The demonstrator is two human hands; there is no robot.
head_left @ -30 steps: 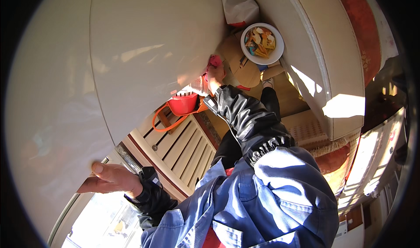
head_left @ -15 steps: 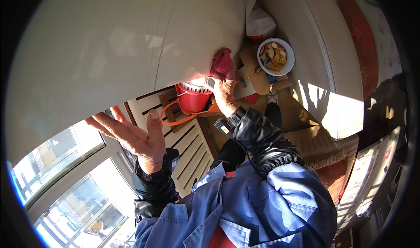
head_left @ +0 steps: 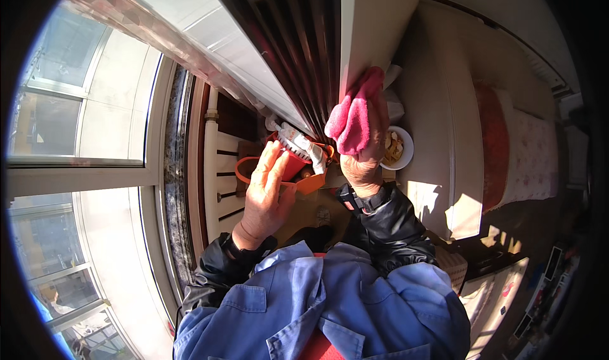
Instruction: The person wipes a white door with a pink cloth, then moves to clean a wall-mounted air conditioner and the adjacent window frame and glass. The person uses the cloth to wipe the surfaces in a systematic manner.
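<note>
My right hand [head_left: 366, 170] grips a folded pink cloth [head_left: 353, 122], held up at the edge of a tall pale panel [head_left: 374, 33]. Whether the cloth presses on the panel or is just in front of it is hard to tell. Nothing is in my left hand [head_left: 261, 204], which is open with its fingers stretched upward. Just beyond those fingers stands an orange container [head_left: 312, 183] with a red bucket [head_left: 293, 164] and white crumpled packaging [head_left: 297, 139] in it. My left hand partly covers the container.
Dark vertical slats [head_left: 298, 49] run beside the pale panel. A white bowl of scraps [head_left: 402, 150] sits low beyond my right hand. At left are large windows [head_left: 82, 163] and a stone sill [head_left: 180, 189]; a bed with a red and floral cover [head_left: 526, 144] lies at right.
My view has turned, so the broad pale surface now shows as a narrow edge beside dark slats. My right hand still holds the cloth, raised closer; my left hand has moved rightward, fingers closer together.
</note>
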